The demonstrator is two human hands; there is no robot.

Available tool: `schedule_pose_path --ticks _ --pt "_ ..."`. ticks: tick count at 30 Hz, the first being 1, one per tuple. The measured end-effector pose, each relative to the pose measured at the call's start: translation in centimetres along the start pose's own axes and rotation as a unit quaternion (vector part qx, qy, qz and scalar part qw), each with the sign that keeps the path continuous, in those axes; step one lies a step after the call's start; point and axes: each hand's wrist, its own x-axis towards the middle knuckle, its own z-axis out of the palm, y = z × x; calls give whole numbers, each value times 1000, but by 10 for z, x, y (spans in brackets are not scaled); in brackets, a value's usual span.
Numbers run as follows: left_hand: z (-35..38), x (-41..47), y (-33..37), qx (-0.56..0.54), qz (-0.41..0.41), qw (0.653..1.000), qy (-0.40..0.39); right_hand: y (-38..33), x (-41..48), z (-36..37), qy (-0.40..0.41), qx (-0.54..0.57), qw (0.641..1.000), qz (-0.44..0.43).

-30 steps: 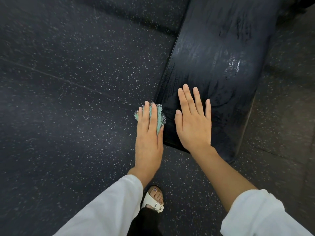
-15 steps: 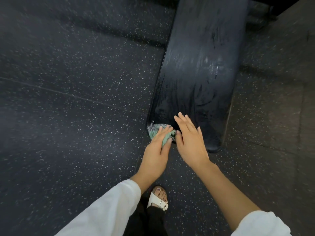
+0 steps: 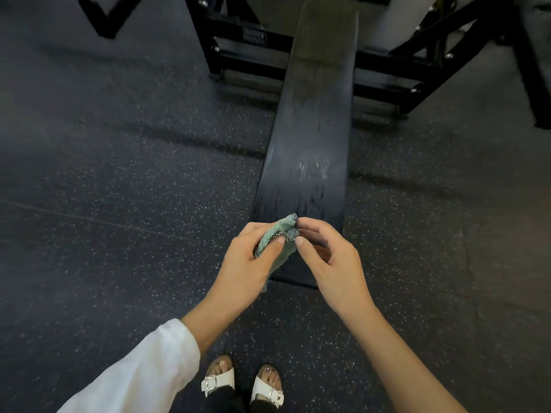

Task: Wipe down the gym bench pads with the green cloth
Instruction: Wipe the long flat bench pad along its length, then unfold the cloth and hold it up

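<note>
From the head view, the cloth (image 3: 277, 229) is bunched and held in the air just over the near end of the pad (image 3: 310, 138), not touching it. The left hand (image 3: 244, 263) grips it with curled fingers and the thumb pressed on top. The right hand (image 3: 331, 260) pinches the stitched edge between thumb and forefinger, its other fingers loosely bent. This looks like a pause between strokes to refold or turn the cloth to a fresh face. Streaks on the near half of the pad suggest that part has been wiped, while the far half looks duller and is probably not yet done. The next move calls for laying the cloth flat on the pad under one palm and pushing it along toward the far end, with a step forward to reach. The pad runs straight away from the person. Black frame bars (image 3: 244, 43) cross under and beside its far end and could get in the way of stepping round to the sides. The speckled floor (image 3: 119, 204) lies on both sides, and sandals (image 3: 217, 380) stand just short of the near end.
</note>
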Motion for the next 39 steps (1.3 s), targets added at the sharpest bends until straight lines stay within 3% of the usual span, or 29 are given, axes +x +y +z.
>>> schedule_pose_path --ticks 6,11,18,24,27,33,39 --pt "-16 -24 115 -61 45 997 -12 -108 -19 -55 35 18 994 -97" --pt "-23 -42 179 -87 66 994 -19 -170 -39 -91 26 -49 984 -167" --pt "-27 -76 243 -103 42 990 -85 -225 -70 -119 97 -104 958 -249" --pt "-34 -97 284 -101 9 991 -89 -271 -90 -138 112 -109 949 -275" --pt "-43 -102 301 -103 19 991 -80 -291 -98 -145 86 -45 961 -257" --pt "-71 -111 336 -114 94 988 -39 -322 -113 -154 -52 130 958 -252" --pt "-106 -115 360 -64 146 987 4 -325 -111 -164 -110 -18 970 -215"
